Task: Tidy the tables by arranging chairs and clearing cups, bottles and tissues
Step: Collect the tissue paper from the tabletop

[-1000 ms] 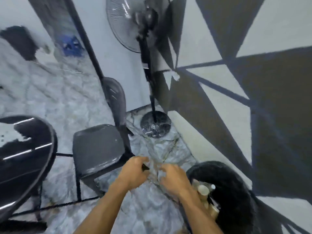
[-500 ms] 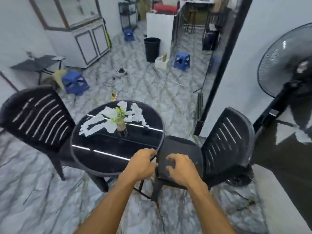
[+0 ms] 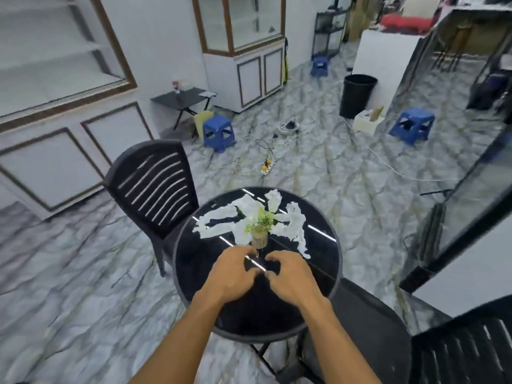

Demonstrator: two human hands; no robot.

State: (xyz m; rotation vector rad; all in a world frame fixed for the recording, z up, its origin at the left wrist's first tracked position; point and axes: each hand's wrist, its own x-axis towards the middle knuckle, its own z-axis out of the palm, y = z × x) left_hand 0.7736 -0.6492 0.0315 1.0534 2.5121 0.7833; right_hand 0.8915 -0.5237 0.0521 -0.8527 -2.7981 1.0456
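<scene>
Both hands hang over the near half of the round black table [image 3: 194, 275]. The left hand [image 3: 231, 275] and the right hand [image 3: 292, 278] are close together, with curled fingers that point toward each other. Something thin and clear may be between them, but the picture is too blurred, so I cannot tell if they pinch anything or are empty.

The tissues [image 3: 221, 220] lie spread on the far half of the table, white torn strips around a small plant [image 3: 261, 227] that stands near the middle. One strip runs toward the right edge. No cup or bottle shows on this table.

One chair [image 3: 155, 187] stands at the left edge of the table, and its seat is partly under the top. A second chair [image 3: 457, 347] stands at the near right, a little apart from the table. A black bin [image 3: 357, 95] stands far away on the floor.

I judge that the step in hand is to clear the tissues. The next move calls for a reach past the plant, gathering the strips without knocking it over, because they lie on both sides of it.
</scene>
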